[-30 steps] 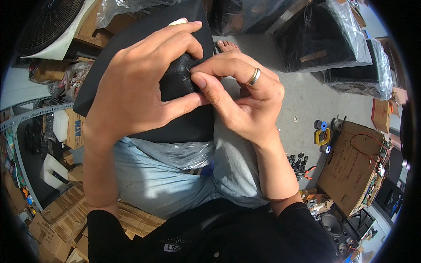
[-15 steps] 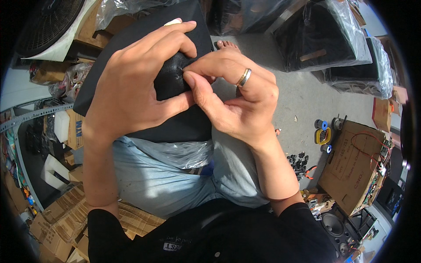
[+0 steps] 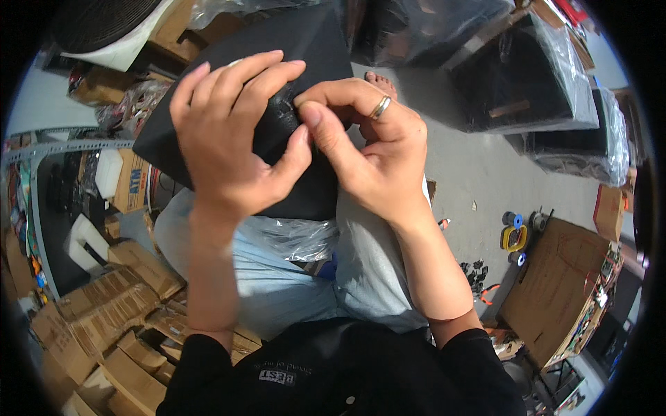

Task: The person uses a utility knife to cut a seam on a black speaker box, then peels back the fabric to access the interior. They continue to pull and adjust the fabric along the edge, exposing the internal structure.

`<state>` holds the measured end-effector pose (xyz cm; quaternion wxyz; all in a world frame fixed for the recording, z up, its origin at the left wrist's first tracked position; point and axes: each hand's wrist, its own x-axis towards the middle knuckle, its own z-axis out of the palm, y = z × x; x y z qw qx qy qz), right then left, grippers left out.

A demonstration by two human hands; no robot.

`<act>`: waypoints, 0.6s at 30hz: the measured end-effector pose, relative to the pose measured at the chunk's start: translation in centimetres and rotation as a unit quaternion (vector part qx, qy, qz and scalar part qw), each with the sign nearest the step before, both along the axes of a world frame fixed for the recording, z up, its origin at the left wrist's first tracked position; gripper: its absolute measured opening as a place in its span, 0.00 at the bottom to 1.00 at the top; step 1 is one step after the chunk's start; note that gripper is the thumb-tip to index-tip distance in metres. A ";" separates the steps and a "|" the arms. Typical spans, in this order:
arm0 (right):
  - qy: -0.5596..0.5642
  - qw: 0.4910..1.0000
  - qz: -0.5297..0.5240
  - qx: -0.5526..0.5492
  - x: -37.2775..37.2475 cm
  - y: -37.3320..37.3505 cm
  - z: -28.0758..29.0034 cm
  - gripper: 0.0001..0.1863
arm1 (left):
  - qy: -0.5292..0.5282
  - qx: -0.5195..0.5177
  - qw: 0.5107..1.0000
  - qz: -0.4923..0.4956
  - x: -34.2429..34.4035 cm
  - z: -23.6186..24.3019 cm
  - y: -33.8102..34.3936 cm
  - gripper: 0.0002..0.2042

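Across my thighs lies a large black angular box (image 3: 316, 35), with clear plastic film (image 3: 298, 236) under its near edge. A dark, glossy, wrinkled patch (image 3: 279, 125) shows on it between my hands; I cannot tell whether this is a separate piece. My left hand (image 3: 229, 145) is spread over the patch's left side, fingers apart and bent, thumb near its lower edge. At the patch's right edge, my right hand (image 3: 371, 142), with a ring on one finger, pinches thumb and forefinger together. Whatever is between those fingertips is too small to make out.
Plastic-wrapped black boxes (image 3: 520, 83) stand at the far right. On the grey floor to my right are blue spools (image 3: 513, 220), a yellow container (image 3: 514, 238), red-handled pliers (image 3: 488, 294) and a cardboard box (image 3: 555, 284). Flattened cardboard (image 3: 104, 319) and a metal rail (image 3: 69, 148) are at left.
My left hand has loosened; its fingers have lifted and spread, and its wrist has come to the right. My right hand keeps its pinch at the patch's edge. The whole view has shifted slightly.
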<state>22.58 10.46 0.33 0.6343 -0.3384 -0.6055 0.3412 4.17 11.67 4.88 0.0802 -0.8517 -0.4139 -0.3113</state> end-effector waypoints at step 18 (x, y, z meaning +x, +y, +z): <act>0.050 0.961 0.223 -0.159 -1.1 2.3 2.4 0.11 | -0.186 -0.020 0.976 0.115 -0.5 -2.3 -3.1 0.24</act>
